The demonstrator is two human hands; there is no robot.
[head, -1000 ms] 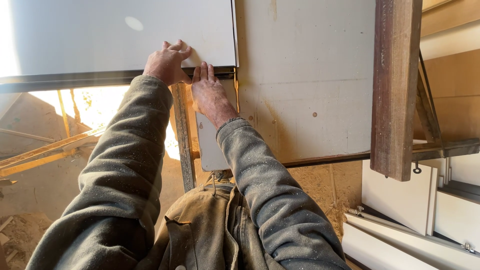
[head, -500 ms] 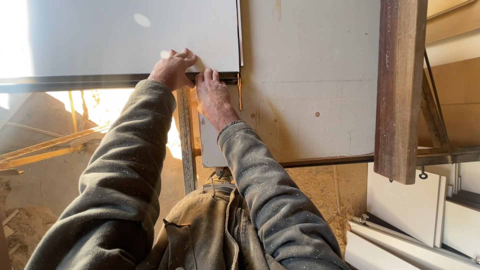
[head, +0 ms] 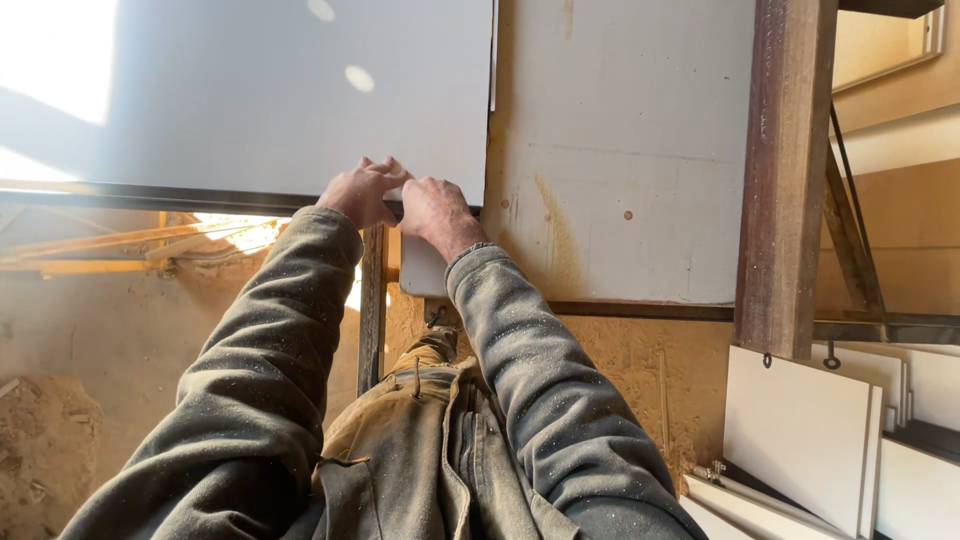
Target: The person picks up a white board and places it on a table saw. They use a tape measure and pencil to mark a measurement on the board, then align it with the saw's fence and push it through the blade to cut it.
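Your left hand (head: 360, 195) and right hand (head: 432, 208) grasp the white panel's (head: 260, 110) near edge. The saw table (head: 620, 180) lies just beside it.

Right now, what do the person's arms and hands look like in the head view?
Both hands are bare: left hand, right hand. Each arm wears a long, dark grey-green jacket sleeve, flecked all over with pale dust. No gloves, watch or rings show.
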